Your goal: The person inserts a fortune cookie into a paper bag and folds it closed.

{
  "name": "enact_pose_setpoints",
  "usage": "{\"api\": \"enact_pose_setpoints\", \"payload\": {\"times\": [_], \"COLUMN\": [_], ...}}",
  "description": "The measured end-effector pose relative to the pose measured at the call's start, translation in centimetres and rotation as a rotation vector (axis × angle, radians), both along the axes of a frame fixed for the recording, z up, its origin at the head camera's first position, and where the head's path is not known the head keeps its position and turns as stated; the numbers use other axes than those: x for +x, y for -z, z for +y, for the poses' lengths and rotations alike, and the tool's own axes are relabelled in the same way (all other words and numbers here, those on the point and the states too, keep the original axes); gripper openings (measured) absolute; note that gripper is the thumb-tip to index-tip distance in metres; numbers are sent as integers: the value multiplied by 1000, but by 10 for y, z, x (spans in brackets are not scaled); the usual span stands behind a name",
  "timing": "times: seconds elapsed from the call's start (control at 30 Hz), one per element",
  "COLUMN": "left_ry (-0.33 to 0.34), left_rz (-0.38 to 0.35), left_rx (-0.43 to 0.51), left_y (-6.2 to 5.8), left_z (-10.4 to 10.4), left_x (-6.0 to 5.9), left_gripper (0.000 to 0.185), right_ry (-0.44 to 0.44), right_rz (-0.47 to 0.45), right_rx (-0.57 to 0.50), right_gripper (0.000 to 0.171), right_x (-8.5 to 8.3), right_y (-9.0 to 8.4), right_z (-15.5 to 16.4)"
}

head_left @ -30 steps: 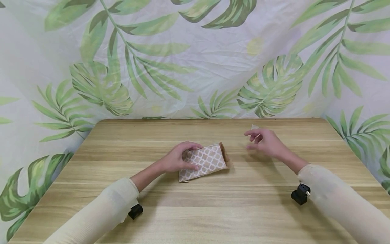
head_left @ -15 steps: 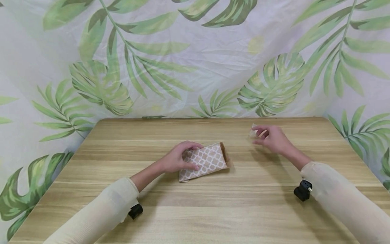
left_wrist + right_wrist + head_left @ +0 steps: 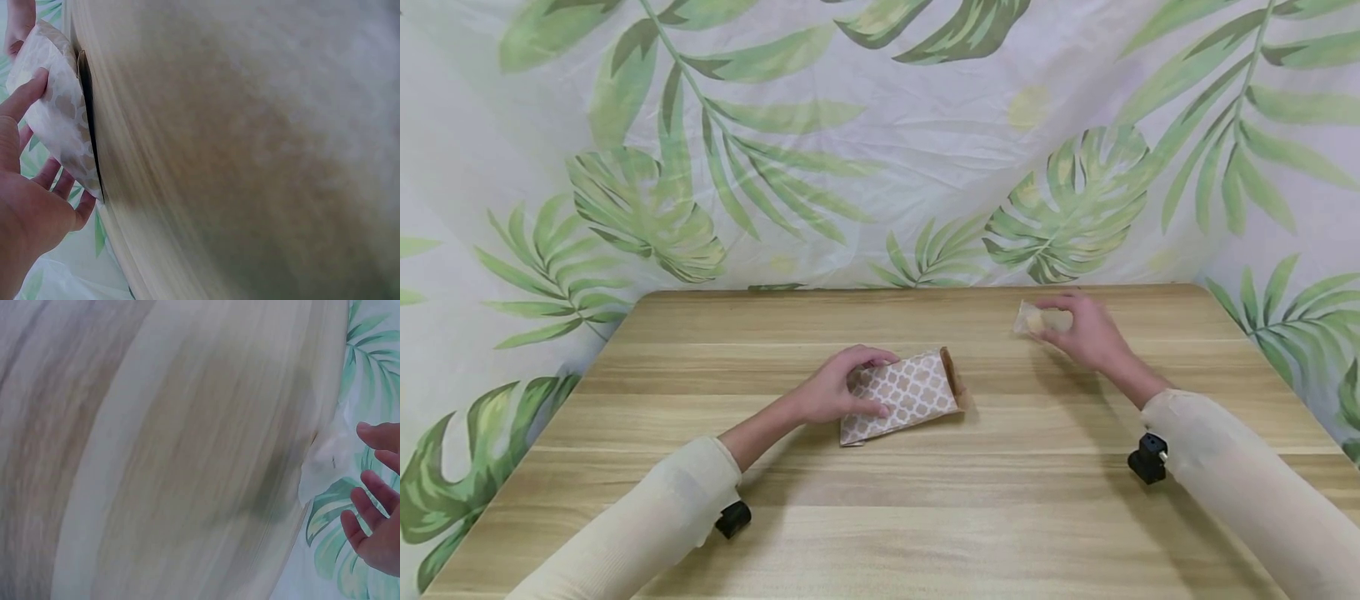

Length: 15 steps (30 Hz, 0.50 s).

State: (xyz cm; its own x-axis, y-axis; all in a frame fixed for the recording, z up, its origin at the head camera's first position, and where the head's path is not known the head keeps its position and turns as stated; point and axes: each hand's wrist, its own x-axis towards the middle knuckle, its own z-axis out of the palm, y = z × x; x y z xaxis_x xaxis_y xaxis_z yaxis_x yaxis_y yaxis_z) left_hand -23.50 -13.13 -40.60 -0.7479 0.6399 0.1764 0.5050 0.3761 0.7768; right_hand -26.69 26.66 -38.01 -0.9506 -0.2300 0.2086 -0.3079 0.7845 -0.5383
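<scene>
Resting on the wooden table (image 3: pixel 925 517), the patterned paper bag (image 3: pixel 910 396) lies flat under the left hand (image 3: pixel 835 392), whose curled fingers and thumb grip its closed end, the open mouth pointing away from that grip. The bag looks light, thin and easily creased, so it is best held by an edge near the mouth. Well to the right of that grip, the right hand (image 3: pixel 1086 333) closes on 1 small clear-wrapped packet (image 3: pixel 1037 319) near the table's far edge; it seems light, crinkly and slippery. Compared with 1 second ago, the right hand has moved farther away onto the packet, while the left hand and bag are unchanged.
</scene>
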Motion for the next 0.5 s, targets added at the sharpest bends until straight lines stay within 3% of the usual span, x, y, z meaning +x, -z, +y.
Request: {"api": "enact_pose_setpoints", "payload": {"times": [0.5], "left_ry": [4], "left_rz": [-13], "left_rx": [9], "left_y": [0], "left_z": [0], "left_x": [0], "left_gripper": [70], "right_ry": [-66], "right_rz": [-64], "right_rx": [61], "right_gripper": [55], "right_x": [-9], "right_y": [6], "right_z": [5]}}
